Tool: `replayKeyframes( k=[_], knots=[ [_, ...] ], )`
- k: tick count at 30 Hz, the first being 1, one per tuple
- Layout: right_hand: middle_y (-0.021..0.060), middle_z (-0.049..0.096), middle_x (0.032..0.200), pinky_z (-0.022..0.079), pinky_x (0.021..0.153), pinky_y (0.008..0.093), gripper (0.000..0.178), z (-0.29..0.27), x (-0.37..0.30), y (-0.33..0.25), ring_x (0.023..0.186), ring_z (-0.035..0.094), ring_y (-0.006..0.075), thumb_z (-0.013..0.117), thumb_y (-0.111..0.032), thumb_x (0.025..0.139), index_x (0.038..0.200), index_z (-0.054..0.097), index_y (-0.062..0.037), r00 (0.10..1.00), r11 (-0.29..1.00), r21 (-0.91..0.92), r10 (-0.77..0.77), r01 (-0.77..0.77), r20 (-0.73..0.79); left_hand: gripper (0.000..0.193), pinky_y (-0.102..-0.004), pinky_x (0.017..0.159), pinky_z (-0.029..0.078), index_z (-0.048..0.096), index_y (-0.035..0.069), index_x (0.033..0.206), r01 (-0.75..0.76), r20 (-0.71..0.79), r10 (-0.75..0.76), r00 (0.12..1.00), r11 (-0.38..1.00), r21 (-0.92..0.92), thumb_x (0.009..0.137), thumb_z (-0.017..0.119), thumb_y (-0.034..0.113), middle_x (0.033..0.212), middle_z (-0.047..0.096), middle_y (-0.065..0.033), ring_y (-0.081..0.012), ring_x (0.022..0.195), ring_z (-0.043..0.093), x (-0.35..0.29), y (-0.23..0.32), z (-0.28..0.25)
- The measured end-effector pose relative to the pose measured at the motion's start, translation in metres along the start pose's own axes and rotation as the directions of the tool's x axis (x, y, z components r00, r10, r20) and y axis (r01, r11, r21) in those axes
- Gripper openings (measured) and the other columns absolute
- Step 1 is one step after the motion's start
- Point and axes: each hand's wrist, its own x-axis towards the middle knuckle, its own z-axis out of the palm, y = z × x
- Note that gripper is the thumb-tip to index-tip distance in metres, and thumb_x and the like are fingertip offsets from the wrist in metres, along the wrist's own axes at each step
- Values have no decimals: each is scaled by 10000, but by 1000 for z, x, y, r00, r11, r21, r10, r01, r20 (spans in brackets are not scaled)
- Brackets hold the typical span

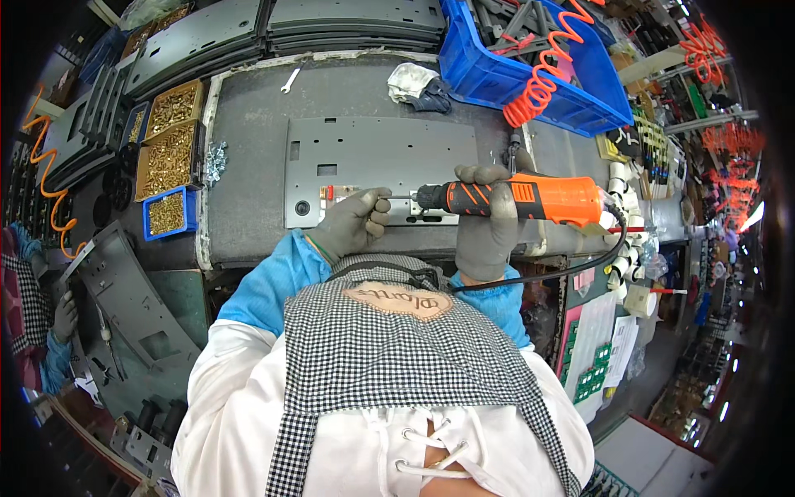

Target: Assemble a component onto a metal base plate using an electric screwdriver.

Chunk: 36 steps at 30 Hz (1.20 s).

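My right hand point(489, 228), in a grey glove, is wrapped round an orange and black electric screwdriver point(559, 199). The tool lies nearly level, its bit point(401, 197) pointing left. At the bit's far end is my left hand point(356, 222), also gloved, with its fingers curled closed; what they pinch is hidden. Beneath both hands lies a flat grey metal panel point(389, 153) with holes and slots. A small part with red and white pieces point(337, 192) sits on the panel beside my left fingers, and a silvery bracket point(426, 217) shows under the screwdriver's nose.
Open bins of brass-coloured fasteners point(168, 166) stand at the left, near loose silver screws point(216, 162). A wrench point(290, 80) and rag point(416, 86) lie beyond the panel. Blue crate point(571, 112), coiled orange hose point(538, 91) at far right. A co-worker's gloved hand point(65, 316) shows left.
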Motion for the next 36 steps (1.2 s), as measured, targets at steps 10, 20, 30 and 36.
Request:
replayKeyframes(
  k=[10,20,30,36],
  knots=[
    [130,688,958,509,948,491,522,-22,13,5,932,673,279,635,-231,951,1389,410,-59,961,991,-12,129,-136,-245,413,-185,604,428,468,-12,1348,-107,-134,197,971,865,491,1047,538,264,983,531,-26,-85,788,470,-1,-5,24],
    [111,681,961,509,951,481,430,-27,-3,5,951,664,272,633,-212,939,1285,486,-3,990,993,-108,40,-56,-138,358,-175,547,422,503,8,1271,80,-119,-54,991,970,230,1064,497,301,936,542,-22,-74,693,443,16,-5,9],
    [88,668,971,544,871,341,770,-22,-17,16,938,654,179,706,75,775,1445,329,32,998,898,-440,22,9,65,372,-210,673,517,503,-51,1311,172,-266,-95,959,943,285,946,482,19,1097,575,-102,-122,857,566,22,-10,-24],
    [84,671,986,564,844,325,821,-32,-15,36,915,665,175,720,116,750,1463,323,25,990,873,-488,64,3,122,606,-271,983,537,314,-104,1480,143,-326,-48,944,951,273,879,391,-100,1364,492,-203,-246,1196,576,11,-4,10]
  ],
)
